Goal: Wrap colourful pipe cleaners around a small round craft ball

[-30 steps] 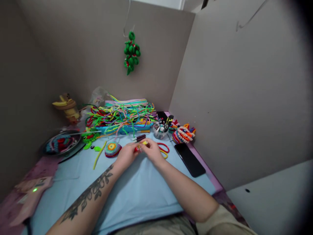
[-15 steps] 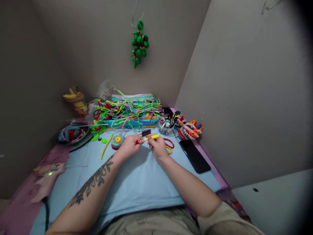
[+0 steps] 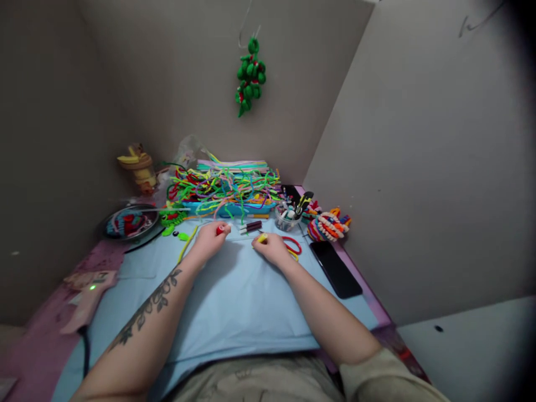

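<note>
My left hand (image 3: 209, 239) rests on the light blue mat (image 3: 234, 312), closed round a small red piece (image 3: 220, 229) that looks like a pen cap. My right hand (image 3: 274, 248) lies a short way to the right, closed round a yellow marker (image 3: 262, 238) whose tip pokes out between the fingers. Two dark markers (image 3: 250, 226) lie on the mat between and just beyond the hands. A red and yellow loop (image 3: 293, 245) sits right behind my right hand.
A heap of coloured pipe cleaners (image 3: 224, 187) fills a blue tray at the back. A clear cup of tools (image 3: 288, 215), a striped woven toy (image 3: 329, 224) and a black phone (image 3: 335, 268) stand on the right. A dark plate (image 3: 128, 220) and green figure (image 3: 171, 216) sit left. Walls close in.
My hands were together on the yellow marker with its red cap. They have since pulled apart, the left taking the red piece away and the right keeping the yellow marker.
</note>
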Available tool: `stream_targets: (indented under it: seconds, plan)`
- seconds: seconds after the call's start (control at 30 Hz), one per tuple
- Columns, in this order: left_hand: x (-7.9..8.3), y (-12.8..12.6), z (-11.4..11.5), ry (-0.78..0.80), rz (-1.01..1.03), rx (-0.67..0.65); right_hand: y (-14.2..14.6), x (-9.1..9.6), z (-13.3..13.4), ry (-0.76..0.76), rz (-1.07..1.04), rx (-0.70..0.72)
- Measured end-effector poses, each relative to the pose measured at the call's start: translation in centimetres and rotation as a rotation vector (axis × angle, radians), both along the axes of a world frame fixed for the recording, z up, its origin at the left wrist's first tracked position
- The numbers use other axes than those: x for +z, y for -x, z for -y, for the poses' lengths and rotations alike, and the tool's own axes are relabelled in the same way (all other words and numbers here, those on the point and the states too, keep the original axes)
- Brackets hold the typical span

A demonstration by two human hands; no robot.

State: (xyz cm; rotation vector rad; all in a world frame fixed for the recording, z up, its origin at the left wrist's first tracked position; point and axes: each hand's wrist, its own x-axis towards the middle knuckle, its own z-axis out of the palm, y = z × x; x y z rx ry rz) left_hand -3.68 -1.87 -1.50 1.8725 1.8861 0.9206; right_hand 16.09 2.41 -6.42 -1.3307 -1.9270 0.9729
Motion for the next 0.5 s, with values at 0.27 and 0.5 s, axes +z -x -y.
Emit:
stream_targets:
  seconds: [0.27, 0.5]
  plan:
    - [-1.2, 0.5, -0.5, -0.044, -0.039, -0.029, -0.9, -0.1, -0.6, 0.017, -0.034, 0.018]
    - [-1.5, -0.8, 0.0, 0.034, 0.040, -0.188, -1.3, 1.6, 0.4, 0.302, -0.606, 0.053]
